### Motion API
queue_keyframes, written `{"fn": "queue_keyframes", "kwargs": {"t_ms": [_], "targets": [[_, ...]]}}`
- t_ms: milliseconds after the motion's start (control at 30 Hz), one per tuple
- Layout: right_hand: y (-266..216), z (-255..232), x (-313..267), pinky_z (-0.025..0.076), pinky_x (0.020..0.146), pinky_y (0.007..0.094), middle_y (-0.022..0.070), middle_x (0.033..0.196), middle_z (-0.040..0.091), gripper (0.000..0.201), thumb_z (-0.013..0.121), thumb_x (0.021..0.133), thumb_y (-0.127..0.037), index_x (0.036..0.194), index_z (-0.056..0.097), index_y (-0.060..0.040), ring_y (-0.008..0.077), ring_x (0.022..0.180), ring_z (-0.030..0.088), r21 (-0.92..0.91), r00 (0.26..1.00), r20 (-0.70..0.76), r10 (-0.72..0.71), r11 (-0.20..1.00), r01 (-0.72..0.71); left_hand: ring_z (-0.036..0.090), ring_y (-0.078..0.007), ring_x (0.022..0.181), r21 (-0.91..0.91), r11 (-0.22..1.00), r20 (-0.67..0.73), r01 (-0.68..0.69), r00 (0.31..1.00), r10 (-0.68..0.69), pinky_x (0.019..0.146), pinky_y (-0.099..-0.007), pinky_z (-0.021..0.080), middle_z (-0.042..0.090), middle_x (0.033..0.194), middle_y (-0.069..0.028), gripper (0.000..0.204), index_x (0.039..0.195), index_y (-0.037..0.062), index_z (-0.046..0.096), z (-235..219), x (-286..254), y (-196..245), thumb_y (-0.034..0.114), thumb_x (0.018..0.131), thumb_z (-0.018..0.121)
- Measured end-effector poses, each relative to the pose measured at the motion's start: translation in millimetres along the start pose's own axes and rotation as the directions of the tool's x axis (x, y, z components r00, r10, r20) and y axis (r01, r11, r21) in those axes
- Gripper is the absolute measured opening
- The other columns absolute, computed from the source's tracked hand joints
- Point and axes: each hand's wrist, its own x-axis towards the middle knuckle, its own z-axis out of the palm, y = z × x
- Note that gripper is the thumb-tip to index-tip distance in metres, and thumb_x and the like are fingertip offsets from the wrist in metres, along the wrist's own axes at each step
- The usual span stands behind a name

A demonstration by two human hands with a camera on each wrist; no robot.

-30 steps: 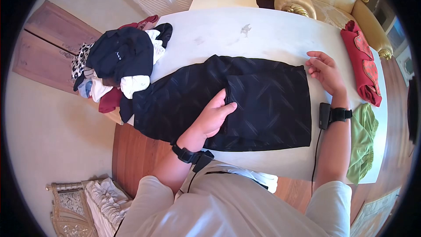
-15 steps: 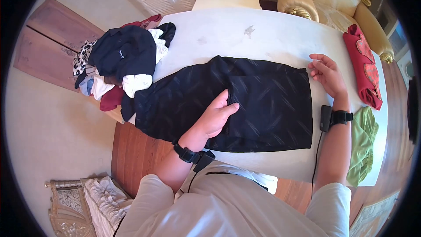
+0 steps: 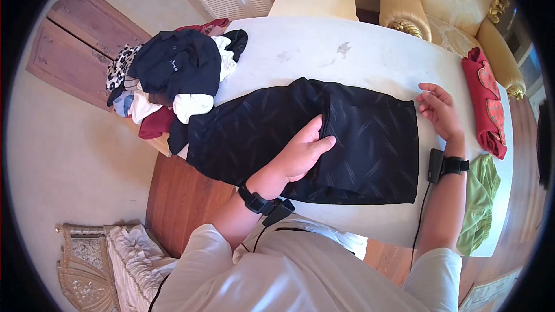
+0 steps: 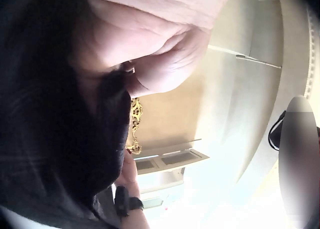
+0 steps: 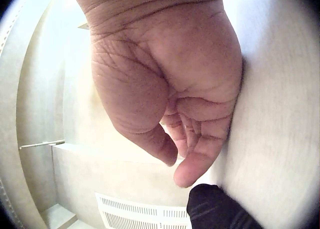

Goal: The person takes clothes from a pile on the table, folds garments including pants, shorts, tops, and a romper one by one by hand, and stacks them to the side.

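Left hand (image 3: 303,151) grips black garment (image 3: 370,153) at mid-length

The left hand holds an edge that runs across the middle of the garment, its thumb on top; the cloth hides part of the fingers. The right hand (image 3: 443,114) holds nothing. It lies on its side beside the garment's right end, fingers loosely curled, with a narrow gap between the thumb and the nearest finger. Each of the 2 wrists wears a black strap with a small box.

The garment, marked with thin pale streaks, lies spread across the desk (image 3: 300,46). Its left end reaches the clothes pile (image 3: 179,63), where navy, white, dark red and spotted pieces are heaped. At the desk's right end, past the right hand, are a red roll (image 3: 484,104) with 2 patterned patches and, nearer the person, a green cloth (image 3: 481,205).

Beyond the far edge stand a cream seat (image 3: 312,3) and an armchair (image 3: 404,8) with gold trim. Reddish wood floor (image 3: 185,196) shows below the desk's left side.
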Motion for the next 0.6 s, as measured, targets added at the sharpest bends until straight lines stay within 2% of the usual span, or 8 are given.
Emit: {"fn": "queue_keyframes", "kwargs": {"t_ms": [67,167,400,467,600], "targets": [[-2.4,0.0,-2.0,0.053,0.067,0.0217,0.0069,0.098,0.068,0.029,0.06,0.103,-0.012,0.129,0.059,0.0006,0.0092,0.076,0.064,0.013,1.0,0.011,-0.006,1.0,0.006,0.056,-0.0176,0.128,0.134,0.991,-0.003,0.006,1.0,-0.005,0.111,-0.0338,0.045,0.055,0.144,-0.0105,0.052,0.153,0.0016,0.038,-2.8,1.4,-1.1,-0.001,0.103,0.052],[-1.6,-0.6,-2.0,0.053,0.067,0.022,0.0068,0.098,0.067,0.029,0.061,0.102,-0.012,0.128,0.059,0.0005,0.0094,0.077,0.064,0.018,1.0,0.022,-0.01,1.0,0.01,0.056,-0.018,0.128,0.189,0.98,-0.066,0.061,0.997,-0.05,0.111,-0.0339,0.045,0.055,0.145,-0.0111,0.052,0.153,0.0011,0.037,-8.3,-0.3,-1.1,0.0,0.103,0.052],[-0.7,-1.6,0.0,0.054,0.065,0.0216,0.0069,0.097,0.068,0.028,0.061,0.102,-0.011,0.128,0.059,0.0007,0.0096,0.075,0.065,0.029,1.0,0.025,-0.001,1.0,0.0,0.056,-0.0192,0.129,0.174,0.983,-0.072,0.065,0.996,-0.053,0.111,-0.0348,0.045,0.055,0.145,-0.0121,0.052,0.153,0.0012,0.036,-13.8,-3.5,-6.1,-0.001,0.103,0.051],[-2.0,0.5,-0.9,0.054,0.063,0.0182,0.0052,0.098,0.067,0.029,0.058,0.104,-0.011,0.13,0.057,0.0004,0.0063,0.073,0.063,0.017,1.0,0.014,0.005,1.0,-0.005,0.056,-0.0191,0.129,0.158,0.986,-0.061,0.057,0.997,-0.048,0.111,-0.0349,0.045,0.055,0.145,-0.0119,0.052,0.153,0.0013,0.036,-11.9,-3.7,-6.2,0.0,0.103,0.051],[-1.3,-1.1,0.6,0.054,0.065,0.0217,0.0074,0.097,0.068,0.029,0.061,0.102,-0.01,0.128,0.058,0.0014,0.0097,0.075,0.066,0.04,1.0,0.022,0.005,0.999,-0.006,0.056,-0.0184,0.129,0.109,0.994,-0.025,0.027,0.999,-0.024,0.111,-0.0352,0.045,0.055,0.145,-0.0112,0.052,0.153,0.0014,0.037,-7.5,-1.2,-5.3,0.0,0.103,0.051]]}}
